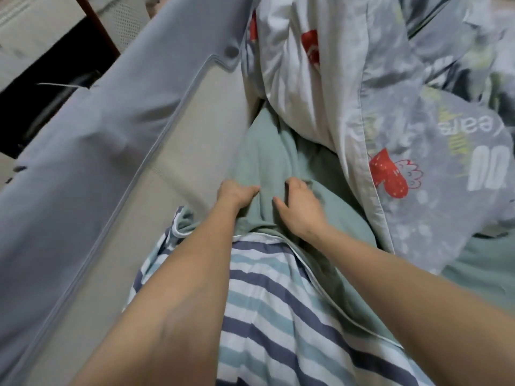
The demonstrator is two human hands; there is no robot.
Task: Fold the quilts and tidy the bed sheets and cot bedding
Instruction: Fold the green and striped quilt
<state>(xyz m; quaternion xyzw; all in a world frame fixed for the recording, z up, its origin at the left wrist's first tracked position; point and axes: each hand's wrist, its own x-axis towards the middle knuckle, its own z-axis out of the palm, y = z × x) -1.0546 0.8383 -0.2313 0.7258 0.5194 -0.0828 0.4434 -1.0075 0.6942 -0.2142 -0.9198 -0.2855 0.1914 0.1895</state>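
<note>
A green bed sheet (267, 160) lies bunched along the bed's left side, beside the guard rail. My left hand (235, 192) grips a fold of it with curled fingers near the rail. My right hand (299, 206) presses on the same sheet a little to the right, fingers bent into the cloth. A striped blue, teal and white quilt (278, 316) lies under my forearms at the bottom. A grey printed quilt (418, 151) with red hearts and a white underside is heaped at the upper right.
A padded grey-blue bed guard rail (83, 151) with a mesh panel (178, 151) runs diagonally along the left. Beyond it, a dark gap and pale furniture (36, 32) show at the top left.
</note>
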